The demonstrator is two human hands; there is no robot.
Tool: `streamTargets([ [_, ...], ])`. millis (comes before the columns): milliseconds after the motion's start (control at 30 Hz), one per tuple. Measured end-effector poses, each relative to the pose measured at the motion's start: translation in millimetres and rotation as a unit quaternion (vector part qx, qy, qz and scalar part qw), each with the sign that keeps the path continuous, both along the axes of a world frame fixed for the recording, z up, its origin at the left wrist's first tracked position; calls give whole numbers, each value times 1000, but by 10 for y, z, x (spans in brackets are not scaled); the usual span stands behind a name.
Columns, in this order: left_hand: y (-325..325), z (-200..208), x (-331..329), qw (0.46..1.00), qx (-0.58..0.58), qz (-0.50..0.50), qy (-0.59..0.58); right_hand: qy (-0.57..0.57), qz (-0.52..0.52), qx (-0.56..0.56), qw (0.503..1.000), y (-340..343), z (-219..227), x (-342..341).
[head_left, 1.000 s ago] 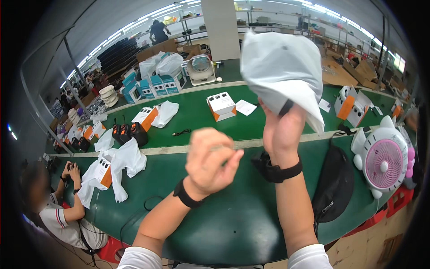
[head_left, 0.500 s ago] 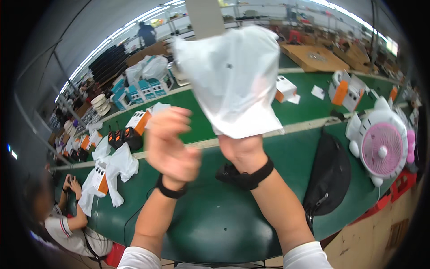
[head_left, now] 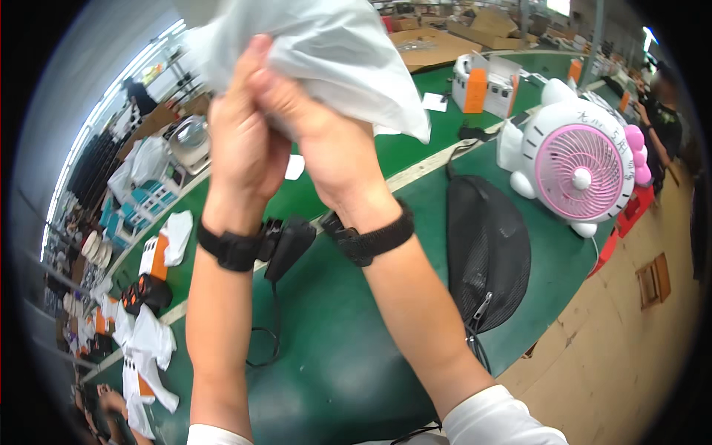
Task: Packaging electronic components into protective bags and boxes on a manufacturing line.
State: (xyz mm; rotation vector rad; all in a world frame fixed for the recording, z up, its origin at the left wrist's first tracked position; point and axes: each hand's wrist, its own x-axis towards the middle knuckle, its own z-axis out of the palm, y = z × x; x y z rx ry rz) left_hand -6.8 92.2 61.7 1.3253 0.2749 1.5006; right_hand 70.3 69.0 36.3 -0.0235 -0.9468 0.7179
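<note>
A white plastic bag is raised high before me and runs out of the top of the head view; its contents are hidden. My right hand is closed on the bag's lower edge, thumb pointing up and left. Close against it, my left hand grips the bag's lower left part with fingers pressed together. Black straps with small devices circle both wrists. Below the left wrist, a black device trails a cable over the green table.
On the right lie a black zippered pouch and a white and pink fan. Orange and white boxes stand farther back. At left are a black and orange device, loose white bags and a co-worker's hand.
My left hand, apart from the bag and blurred before, has come up onto it. The bag has moved up and left in the picture. The view has turned toward the right.
</note>
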Motion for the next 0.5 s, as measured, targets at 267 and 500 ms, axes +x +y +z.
streamTargets([
  [267,2404,-871,632,881,19,292,372,142,-200,-117,962,548,-483,474],
  [500,3888,-1825,492,750,-68,184,631,120,-328,-188,918,458,-294,723],
])
